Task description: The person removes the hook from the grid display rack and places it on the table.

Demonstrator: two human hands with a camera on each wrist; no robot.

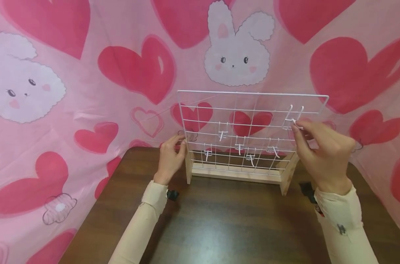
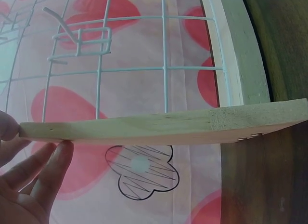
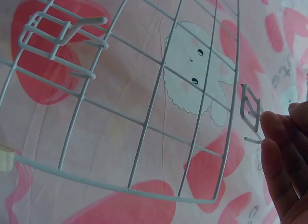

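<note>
Gripping wooden side (image 2: 163, 126) with left hand (image 1: 169, 156), pinching wire hook (image 1: 293, 120) with right hand (image 1: 325, 152) by upper right of wire grid (image 1: 251, 125)! Apparently mid-mounting; now needs lining up, then latching on.

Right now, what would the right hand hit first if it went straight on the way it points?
Likely the grid, near its upper right corner, with the hook pinched in the right hand leading. Depth between hook and grid is unclear.
</note>
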